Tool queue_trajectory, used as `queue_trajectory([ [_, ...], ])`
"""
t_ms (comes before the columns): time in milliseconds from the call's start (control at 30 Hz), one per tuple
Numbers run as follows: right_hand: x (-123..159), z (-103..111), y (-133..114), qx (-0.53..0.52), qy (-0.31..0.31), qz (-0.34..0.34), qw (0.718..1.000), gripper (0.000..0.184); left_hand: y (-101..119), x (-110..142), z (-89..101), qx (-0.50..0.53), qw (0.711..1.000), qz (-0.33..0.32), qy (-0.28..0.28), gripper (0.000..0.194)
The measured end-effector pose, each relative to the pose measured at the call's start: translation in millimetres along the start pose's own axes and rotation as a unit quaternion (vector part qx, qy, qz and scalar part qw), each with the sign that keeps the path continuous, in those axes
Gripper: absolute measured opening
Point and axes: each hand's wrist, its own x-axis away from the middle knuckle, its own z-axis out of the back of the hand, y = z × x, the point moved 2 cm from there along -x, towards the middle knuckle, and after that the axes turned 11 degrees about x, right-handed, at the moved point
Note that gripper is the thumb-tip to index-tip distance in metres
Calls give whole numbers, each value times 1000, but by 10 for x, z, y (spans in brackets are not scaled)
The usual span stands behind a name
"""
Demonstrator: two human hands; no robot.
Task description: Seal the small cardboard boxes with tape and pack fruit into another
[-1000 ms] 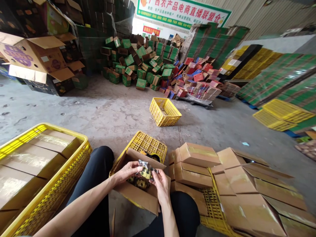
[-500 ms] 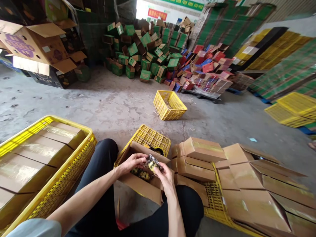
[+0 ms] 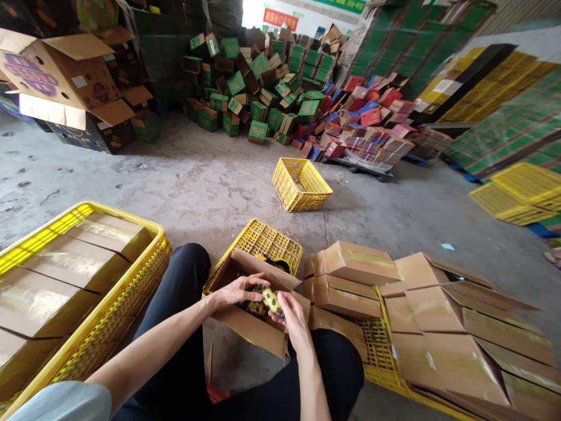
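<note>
Between my two hands is a small yellow item with black spots [image 3: 272,302], apparently in clear plastic; its kind I cannot make out. My right hand [image 3: 293,318] grips its near right end with thumb and fingers. At the opposite end, the fingers of my left hand [image 3: 240,290] pinch it or its wrapping. Both hands are over an open cardboard box [image 3: 258,336] between my knees. Similar yellow-and-black items [image 3: 255,309] lie inside the box, partly hidden by my hands. Under and behind the box is an upturned yellow plastic crate [image 3: 274,242], with a black-and-orange thing [image 3: 280,265] at the box's far edge.
Left of me stands a yellow crate [image 3: 164,237] packed with taped cartons [image 3: 65,257]. To my right, stacked cardboard boxes [image 3: 442,351] rest on a yellow crate [image 3: 380,345]. Another yellow crate [image 3: 302,184] is ahead on the floor, before heaps of green boxes [image 3: 258,130] and red boxes [image 3: 370,117].
The spotted item has turned in my hands, and more of its yellow side shows. Its loose, shiny plastic no longer sticks up. My left hand has shifted slightly right, with fingers closer to the item.
</note>
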Motion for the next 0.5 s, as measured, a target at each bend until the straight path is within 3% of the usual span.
queue_trajectory([
  [100, 82, -53, -38, -7, -48, -8, 999, 56, -55, -6, -12, 15, 999, 31, 2, 52],
  [233, 123, -85, -66, -17, -102, 0, 995, 60, -74, -11, 18, 13, 997, 48, 51, 56],
  [333, 101, -71, -51, -10, -87, 15, 996, 61, -72, -11, 43, 2, 995, 56, 87, 57],
  [500, -4, -17, 50, 10, -12, 9, 1000, 58, -121, -12, 67, 9, 993, 78, 93, 58],
])
